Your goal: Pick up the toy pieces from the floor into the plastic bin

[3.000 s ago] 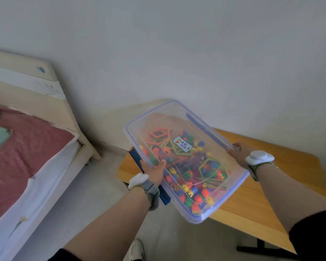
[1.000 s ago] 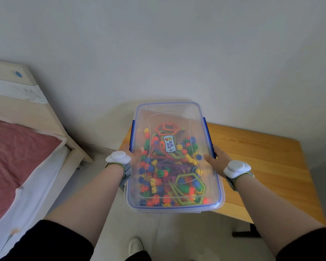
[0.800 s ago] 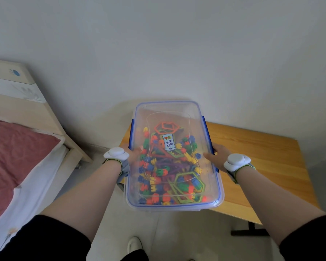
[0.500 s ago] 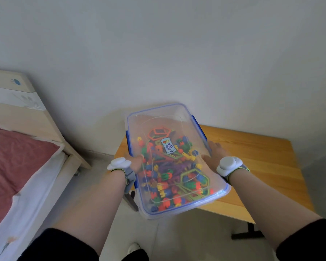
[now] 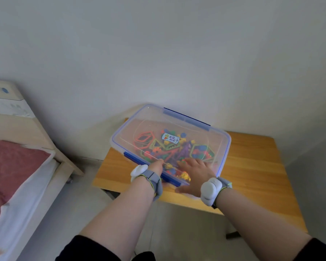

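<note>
Looks done: toy pieces (image 5: 169, 151) sealed in the plastic bin (image 5: 228, 147) on the table (image 5: 252, 166); your right hand (image 5: 196, 172) presses it flat, left hand (image 5: 158, 166) grip unclear.

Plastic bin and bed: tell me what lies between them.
In the head view, a bare strip of the wooden table, then pale floor; nothing else lies between the plastic bin and the bed.

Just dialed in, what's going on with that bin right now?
A person is handling a clear plastic bin that appears to rest on the wooden table. Its lid is on, and coloured toy pieces show inside. The left hand is at the near rim with its fingers hidden. The right hand lies spread flat over the lid's near corner.
</note>
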